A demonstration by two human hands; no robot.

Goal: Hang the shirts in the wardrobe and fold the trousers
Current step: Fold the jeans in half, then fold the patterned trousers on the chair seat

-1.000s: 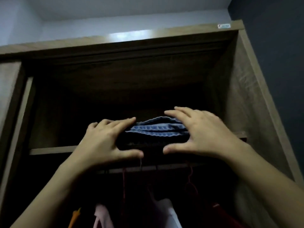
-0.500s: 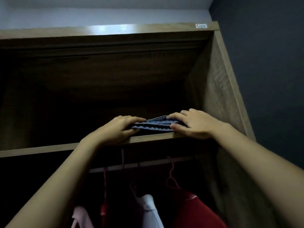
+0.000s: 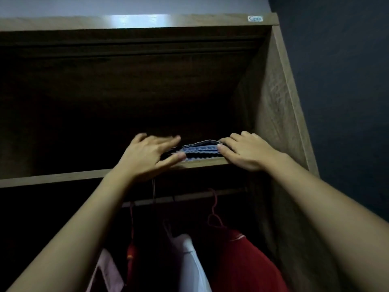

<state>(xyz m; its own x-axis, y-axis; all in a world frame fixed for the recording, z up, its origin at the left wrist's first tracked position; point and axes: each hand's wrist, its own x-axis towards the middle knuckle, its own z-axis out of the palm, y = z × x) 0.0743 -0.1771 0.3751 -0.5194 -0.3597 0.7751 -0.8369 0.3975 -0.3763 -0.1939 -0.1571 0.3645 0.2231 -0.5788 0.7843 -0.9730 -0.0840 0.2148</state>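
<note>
Folded trousers (image 3: 200, 151) sit on the shelf (image 3: 63, 178) edge; my left hand (image 3: 147, 157), grip wide, and right hand (image 3: 247, 152), grip flat and loose, touch their two ends.

Dark open shelf (image 3: 63, 175) space leftward

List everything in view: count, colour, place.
wardrobe: one, brown wood, fills the view
shelf: one, brown, across the wardrobe's upper part
folded trousers: one, blue and dark, on the shelf's right end
rail: one, pale, under the shelf
hangers: at least three, reddish, on the rail
red shirt: one, hanging at right
white shirt: one, hanging at middle
pink garment: one, hanging at left
label: one, white, wardrobe's top edge
wall: one, dark blue, right
left hand: at the trousers' left end
right hand: on the trousers' right end
</note>
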